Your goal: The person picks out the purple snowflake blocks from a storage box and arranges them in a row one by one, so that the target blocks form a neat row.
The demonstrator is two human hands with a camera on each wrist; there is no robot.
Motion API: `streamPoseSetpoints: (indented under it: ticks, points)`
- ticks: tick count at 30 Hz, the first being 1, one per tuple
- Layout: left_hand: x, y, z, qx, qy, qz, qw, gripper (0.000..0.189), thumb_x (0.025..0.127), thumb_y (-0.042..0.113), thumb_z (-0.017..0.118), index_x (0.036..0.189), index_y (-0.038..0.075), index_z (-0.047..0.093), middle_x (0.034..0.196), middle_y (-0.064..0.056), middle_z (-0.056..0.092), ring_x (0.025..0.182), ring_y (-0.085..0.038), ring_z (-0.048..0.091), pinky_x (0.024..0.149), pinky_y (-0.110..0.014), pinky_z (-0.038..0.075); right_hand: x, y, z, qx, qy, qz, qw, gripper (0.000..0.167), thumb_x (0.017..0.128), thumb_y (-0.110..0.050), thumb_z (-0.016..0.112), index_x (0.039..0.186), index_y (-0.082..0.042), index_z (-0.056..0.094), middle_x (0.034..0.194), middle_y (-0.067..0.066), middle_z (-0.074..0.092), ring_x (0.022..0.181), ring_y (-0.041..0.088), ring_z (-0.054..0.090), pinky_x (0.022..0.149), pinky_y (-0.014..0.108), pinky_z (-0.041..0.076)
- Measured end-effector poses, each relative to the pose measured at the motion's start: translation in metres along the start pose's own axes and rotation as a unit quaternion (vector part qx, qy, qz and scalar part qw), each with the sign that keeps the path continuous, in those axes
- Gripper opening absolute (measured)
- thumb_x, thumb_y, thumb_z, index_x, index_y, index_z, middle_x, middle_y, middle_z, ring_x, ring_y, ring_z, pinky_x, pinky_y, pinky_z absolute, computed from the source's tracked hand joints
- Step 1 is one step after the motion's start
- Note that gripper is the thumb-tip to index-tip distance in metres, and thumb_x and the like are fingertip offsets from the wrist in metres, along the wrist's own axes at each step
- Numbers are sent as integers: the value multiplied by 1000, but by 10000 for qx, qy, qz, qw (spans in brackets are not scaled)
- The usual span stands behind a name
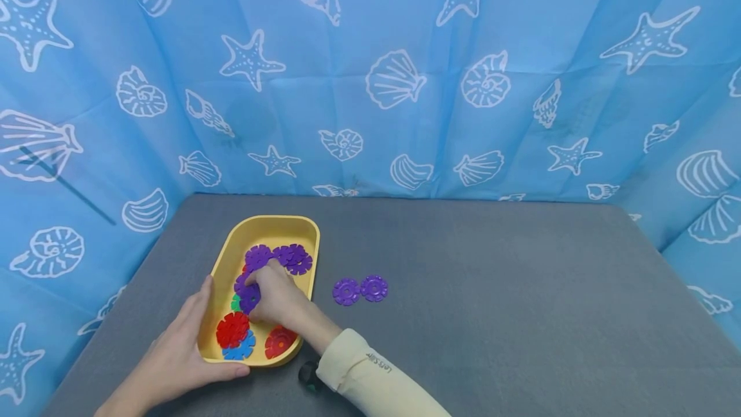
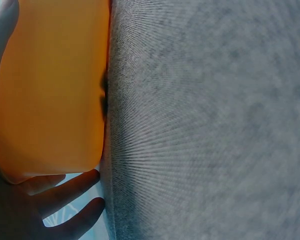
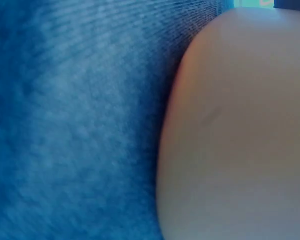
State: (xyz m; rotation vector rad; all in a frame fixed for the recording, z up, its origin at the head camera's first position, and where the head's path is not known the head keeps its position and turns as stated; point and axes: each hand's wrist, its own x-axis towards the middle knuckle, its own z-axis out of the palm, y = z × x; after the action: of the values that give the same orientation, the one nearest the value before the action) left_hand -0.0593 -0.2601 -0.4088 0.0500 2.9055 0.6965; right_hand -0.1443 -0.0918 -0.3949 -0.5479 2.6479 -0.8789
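A yellow tray (image 1: 283,222) stands on the left part of the table with flat notched plastic discs in it. My left hand (image 1: 179,346) rests at its near left corner, fingers straight along the side wall and thumb along the near wall. The left wrist view shows these fingers (image 2: 72,192) against the tray's outer wall (image 2: 50,100). Inside the tray my right hand (image 1: 279,295) pinches a purple notched disc (image 1: 250,300) with curled fingers; the thumb is mostly hidden. More purple discs (image 1: 295,259) lie beyond it. Skin (image 3: 240,130) fills much of the right wrist view.
Two purple discs (image 1: 346,291) lie side by side, touching, on the grey table (image 1: 492,301) right of the tray. Red discs (image 1: 233,330), a blue disc (image 1: 240,346) and a bit of green (image 1: 235,302) are in the tray. A patterned blue curtain (image 1: 393,134) hangs behind.
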Motion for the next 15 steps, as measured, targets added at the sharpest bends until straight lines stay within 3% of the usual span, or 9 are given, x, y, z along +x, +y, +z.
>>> streamPoseSetpoints:
  ticks: [5,10,15]
  points:
    - [-1,0,0,-67,-80,-74,9999,146,66,70,83,165,12,-8,147,-19,37,114,-26,55,74,-34,58,0,0,1,95,-140,162,9997,49,75,-20,93,121,-22,76,130,-7,64,122,9,55,99,24,55]
    - [0,1,0,-72,-54,-45,9999,145,67,70,83,165,11,-7,147,-19,38,115,-27,55,74,-34,58,-1,-1,0,-36,-214,41,9998,49,76,-22,92,122,-19,75,122,-8,71,110,5,62,93,20,56]
    - [-1,1,0,-122,-88,-95,9998,147,66,70,83,165,14,-9,147,-18,38,115,-26,54,73,-31,59,-2,-1,0,-60,-34,-132,9999,49,77,-27,91,123,-18,75,114,-7,73,100,4,63,84,17,57]
